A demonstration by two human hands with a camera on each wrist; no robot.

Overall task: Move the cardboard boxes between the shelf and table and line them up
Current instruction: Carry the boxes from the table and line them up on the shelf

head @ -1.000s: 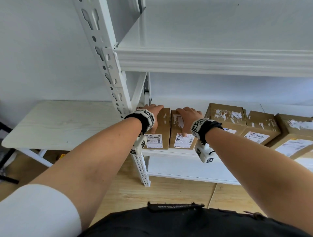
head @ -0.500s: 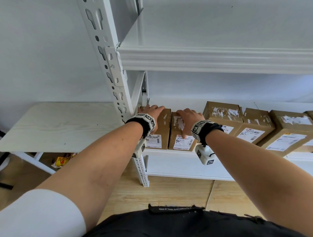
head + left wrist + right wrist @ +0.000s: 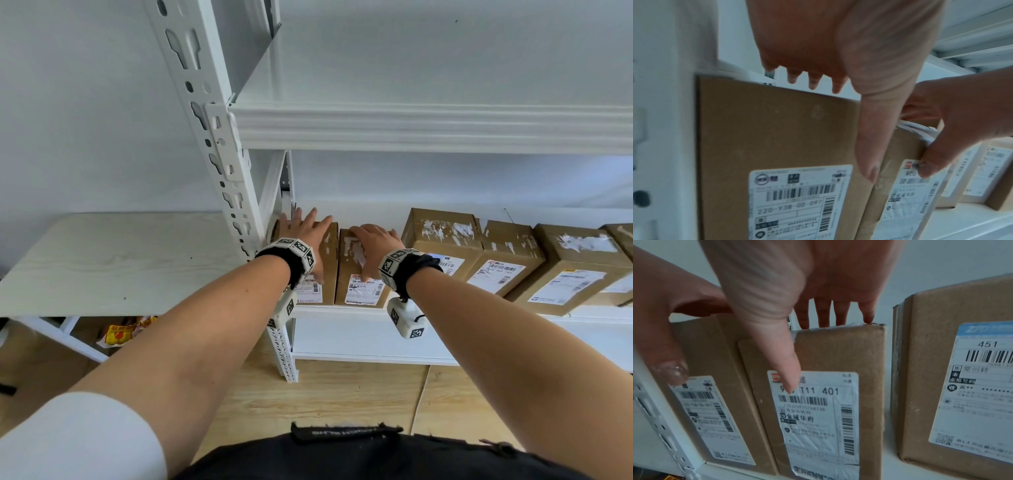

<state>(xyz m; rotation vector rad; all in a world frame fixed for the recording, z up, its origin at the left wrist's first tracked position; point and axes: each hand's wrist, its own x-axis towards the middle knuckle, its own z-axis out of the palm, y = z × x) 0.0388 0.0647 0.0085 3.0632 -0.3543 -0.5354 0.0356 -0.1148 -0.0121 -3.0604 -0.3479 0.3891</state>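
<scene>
Several brown cardboard boxes with white labels stand in a row on the lower shelf board point(image 3: 342, 313). My left hand point(image 3: 305, 228) lies on top of the leftmost box point(image 3: 329, 260), right beside the shelf post; its fingers are spread and straight and reach past the far edge, and the thumb point(image 3: 869, 138) hangs down the front of that box point(image 3: 777, 129). My right hand point(image 3: 371, 243) holds the second box point(image 3: 342, 284), with fingers arched onto its top and the thumb point(image 3: 781, 361) pressed on its front label point(image 3: 818, 402). The two boxes touch.
Three more boxes point(image 3: 442, 236) point(image 3: 510, 246) point(image 3: 579, 260) stand to the right, after a gap. A white perforated post point(image 3: 212, 137) and an upper shelf point(image 3: 411, 130) frame the opening. A pale wooden table point(image 3: 113, 257) adjoins at the left, with a yellow-red packet point(image 3: 126, 334) beneath.
The fingers of my left hand have straightened and spread further back over the leftmost box. The right hand stays on the second box. The view has shifted slightly.
</scene>
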